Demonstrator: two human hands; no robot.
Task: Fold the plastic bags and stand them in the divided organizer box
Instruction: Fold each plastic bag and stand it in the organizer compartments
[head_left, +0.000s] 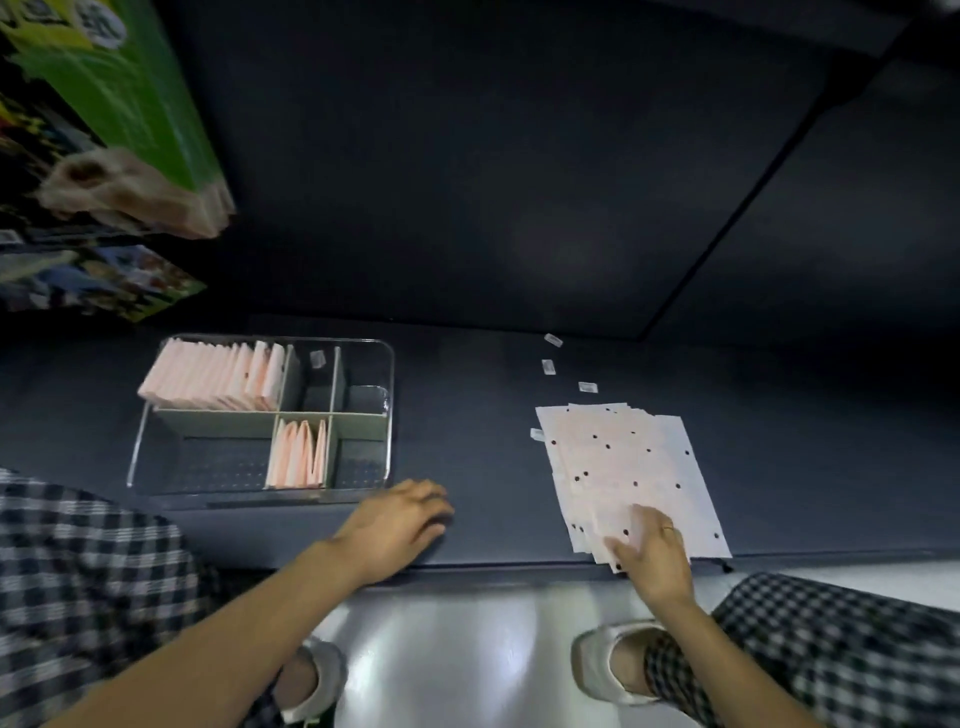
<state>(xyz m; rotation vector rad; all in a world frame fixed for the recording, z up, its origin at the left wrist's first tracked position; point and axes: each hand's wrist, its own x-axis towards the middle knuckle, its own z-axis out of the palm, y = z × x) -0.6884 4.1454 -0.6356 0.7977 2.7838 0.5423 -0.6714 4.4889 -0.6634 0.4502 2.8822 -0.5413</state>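
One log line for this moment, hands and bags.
right hand: on flat bag stack | left hand: resting on table, empty | organizer box: two compartments hold folded bags

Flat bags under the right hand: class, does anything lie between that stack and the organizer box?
Only the left hand, resting on the table between the flat bags and the organizer box. The right hand already touches the stack.
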